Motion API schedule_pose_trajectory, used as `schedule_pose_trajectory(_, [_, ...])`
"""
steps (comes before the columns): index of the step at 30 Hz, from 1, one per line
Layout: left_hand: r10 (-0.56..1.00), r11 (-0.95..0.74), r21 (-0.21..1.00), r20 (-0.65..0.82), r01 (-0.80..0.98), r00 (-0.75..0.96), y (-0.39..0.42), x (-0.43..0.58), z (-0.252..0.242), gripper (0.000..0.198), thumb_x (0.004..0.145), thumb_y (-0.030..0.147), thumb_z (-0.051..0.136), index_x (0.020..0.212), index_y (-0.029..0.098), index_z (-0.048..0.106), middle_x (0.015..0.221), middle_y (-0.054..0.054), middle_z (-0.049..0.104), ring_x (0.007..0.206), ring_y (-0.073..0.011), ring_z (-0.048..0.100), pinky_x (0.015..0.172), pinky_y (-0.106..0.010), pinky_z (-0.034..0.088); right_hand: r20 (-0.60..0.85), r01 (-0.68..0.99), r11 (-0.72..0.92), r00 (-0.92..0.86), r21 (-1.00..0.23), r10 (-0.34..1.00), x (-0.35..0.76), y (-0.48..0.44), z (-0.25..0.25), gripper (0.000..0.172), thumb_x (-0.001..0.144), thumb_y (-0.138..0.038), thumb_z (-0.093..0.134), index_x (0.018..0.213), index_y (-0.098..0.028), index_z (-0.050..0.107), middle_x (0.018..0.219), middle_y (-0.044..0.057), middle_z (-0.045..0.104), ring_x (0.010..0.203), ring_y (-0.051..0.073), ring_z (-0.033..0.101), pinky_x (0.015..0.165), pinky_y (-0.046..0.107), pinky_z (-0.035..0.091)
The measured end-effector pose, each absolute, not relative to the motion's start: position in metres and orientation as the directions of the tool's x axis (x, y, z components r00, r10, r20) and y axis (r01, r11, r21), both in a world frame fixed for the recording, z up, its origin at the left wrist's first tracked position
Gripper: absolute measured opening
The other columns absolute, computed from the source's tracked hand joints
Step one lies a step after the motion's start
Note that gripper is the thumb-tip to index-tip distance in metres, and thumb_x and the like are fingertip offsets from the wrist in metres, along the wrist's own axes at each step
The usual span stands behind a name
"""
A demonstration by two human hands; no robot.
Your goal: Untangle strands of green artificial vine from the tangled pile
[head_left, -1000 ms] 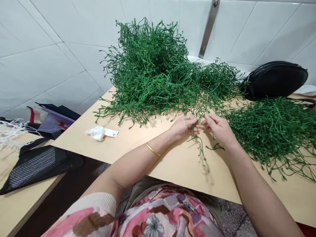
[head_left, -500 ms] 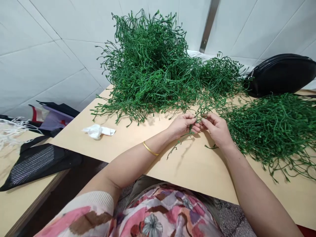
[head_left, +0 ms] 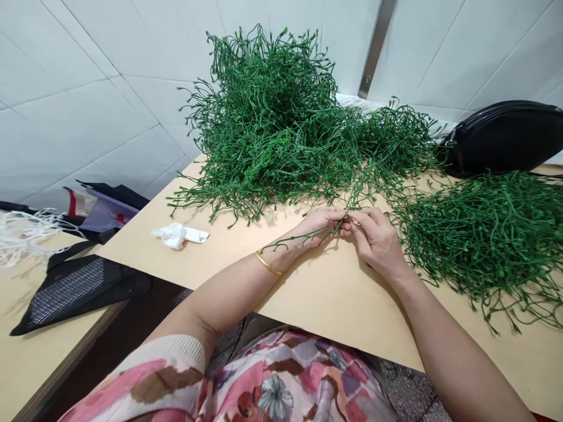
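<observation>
My left hand and my right hand meet fingertip to fingertip over the tan table. Both pinch a thin green plastic sprig that trails leftward across my left wrist, which wears a gold bangle. A tall heap of green plastic sprigs rises just behind the hands. A second, flatter pile of sprigs lies to the right of my right hand.
A black pouch rests at the back right against the white tiled wall. A crumpled white tissue lies on the table at the left. Black mesh bags and white strings sit on a neighbouring table.
The sprig, which hung down below the hands, has swung up and to the left and now lies across my left wrist. Both hands stay pinched together.
</observation>
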State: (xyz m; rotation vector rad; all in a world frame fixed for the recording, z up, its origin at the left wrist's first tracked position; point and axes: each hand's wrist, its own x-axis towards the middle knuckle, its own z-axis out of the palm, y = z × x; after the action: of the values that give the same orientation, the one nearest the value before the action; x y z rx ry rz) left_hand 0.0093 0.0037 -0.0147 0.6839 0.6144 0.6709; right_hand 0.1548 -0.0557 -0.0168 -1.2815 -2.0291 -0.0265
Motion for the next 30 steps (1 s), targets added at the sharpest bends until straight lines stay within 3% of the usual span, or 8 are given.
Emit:
schedule_pose_trajectory(7, [0.724, 0.574, 0.745, -0.265, -0.342, 0.637, 0.005, 0.009, -0.017, 0.018, 0.082, 0.009, 0.045, 0.066, 0.01, 0.052, 0.058, -0.004, 0.058, 0.055, -0.0094, 0.056, 0.063, -0.025, 0.047, 0.539, 0.755, 0.448, -0.151, -0.478, 0.829, 0.151, -0.053, -0.015, 0.013, 0.084, -0.02, 0.044, 0.08, -0.019, 0.056, 0.076, 0.004, 0.053, 0.071, 0.016, 0.051, 0.067, 0.03, 0.043])
schedule_pose_trajectory(12, [0.692, 0.588, 0.742, -0.255, -0.322, 0.675, 0.006, 0.008, -0.02, 0.009, 0.076, 0.012, 0.056, 0.068, 0.009, 0.056, 0.059, -0.005, 0.06, 0.056, -0.01, 0.057, 0.063, -0.026, 0.047, 0.512, 0.721, 0.424, -0.112, -0.549, 0.852, 0.152, -0.049, -0.017, 0.017, 0.082, -0.023, 0.047, 0.094, -0.017, 0.058, 0.09, 0.008, 0.05, 0.074, 0.017, 0.052, 0.068, 0.031, 0.045])
schedule_pose_trajectory(16, [0.673, 0.578, 0.752, -0.22, -0.317, 0.706, 0.001, 0.01, -0.017, 0.015, 0.066, 0.013, 0.068, 0.077, 0.008, 0.06, 0.065, -0.004, 0.062, 0.06, -0.0102, 0.058, 0.065, -0.026, 0.048, 0.514, 0.736, 0.434, -0.137, -0.519, 0.847, 0.153, -0.048, -0.016, 0.017, 0.081, -0.022, 0.047, 0.091, -0.018, 0.059, 0.093, 0.008, 0.049, 0.079, 0.019, 0.053, 0.074, 0.035, 0.045])
schedule_pose_trajectory(21, [0.751, 0.575, 0.739, -0.308, -0.351, 0.583, -0.004, 0.014, -0.013, 0.016, 0.064, 0.006, 0.068, 0.066, 0.01, 0.053, 0.058, 0.0, 0.059, 0.054, -0.0083, 0.056, 0.061, -0.024, 0.047, 0.442, 0.762, 0.403, -0.172, -0.507, 0.88, 0.157, -0.048, -0.018, 0.014, 0.08, -0.025, 0.048, 0.075, -0.018, 0.059, 0.086, 0.008, 0.049, 0.081, 0.02, 0.052, 0.075, 0.035, 0.045])
schedule_pose_trajectory(30, [0.676, 0.652, 0.687, -0.336, -0.32, 0.656, 0.008, 0.008, -0.013, 0.007, 0.08, 0.013, 0.053, 0.075, 0.009, 0.057, 0.064, -0.004, 0.062, 0.055, -0.0097, 0.059, 0.059, -0.024, 0.048, 0.475, 0.698, 0.457, -0.188, -0.551, 0.86, 0.162, -0.05, -0.022, 0.028, 0.082, -0.029, 0.05, 0.105, -0.017, 0.061, 0.095, 0.009, 0.049, 0.088, 0.02, 0.053, 0.078, 0.036, 0.048])
